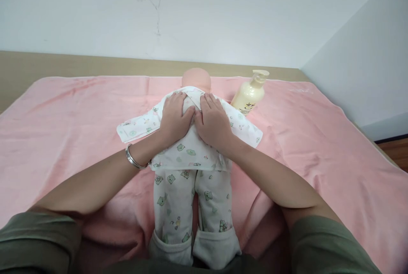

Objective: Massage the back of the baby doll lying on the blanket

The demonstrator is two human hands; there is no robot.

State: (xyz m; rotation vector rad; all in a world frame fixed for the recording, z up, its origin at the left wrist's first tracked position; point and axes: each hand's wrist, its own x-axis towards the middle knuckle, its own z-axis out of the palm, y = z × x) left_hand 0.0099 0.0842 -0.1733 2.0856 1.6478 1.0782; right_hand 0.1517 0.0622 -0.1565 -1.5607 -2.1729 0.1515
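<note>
**Green sleeves [331,244] nearest; left hand [175,114] and right hand [214,123] flat on doll [193,155]**

Both hands are open, palms down, with the fingers extended away from the camera. They rest side by side on the upper part of the doll's patterned shirt [182,159]; the thumbs angle inward and lie close together. Neither hand grips an object. A silver bracelet [134,158] encircles the left wrist. The doll lies lengthwise, head [196,78] away from the camera, matching trousers [174,201] toward it. A pump bottle [250,95] is located just beyond the shirt's right-hand sleeve. A pink blanket [318,150] lies beneath the doll, covering most of the desk [95,63].
</note>
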